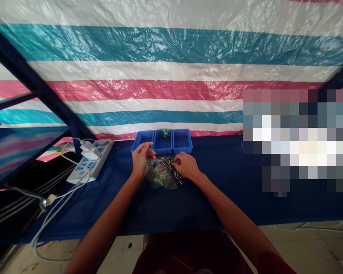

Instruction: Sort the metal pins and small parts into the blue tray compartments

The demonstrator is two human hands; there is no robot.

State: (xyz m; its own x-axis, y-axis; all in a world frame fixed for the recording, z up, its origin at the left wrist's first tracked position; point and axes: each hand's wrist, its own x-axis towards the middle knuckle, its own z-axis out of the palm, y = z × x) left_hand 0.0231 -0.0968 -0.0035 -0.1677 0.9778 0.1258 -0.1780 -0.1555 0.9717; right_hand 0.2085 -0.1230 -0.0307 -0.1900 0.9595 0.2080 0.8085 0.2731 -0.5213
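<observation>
A pile of small clear and green packets [160, 175] lies on the dark blue table, with several thin metal pins [177, 176] along its right side. My left hand [143, 156] is raised at the pile's upper left, in front of the left blue tray; thumb and fingertips are brought together, and what they hold is too small to name. At the pile's right edge, by the pins, is my right hand [184, 164], its fingers curled in a pinch whose contents I cannot make out. The middle blue tray [162, 145] has green items at its back.
Behind the pile stand the left blue tray [139, 145] and the right blue tray [182, 141]. A white power strip [93, 163] with cables lies at the left. Striped sheeting [160, 91] hangs behind the table. A pixelated area covers the right side.
</observation>
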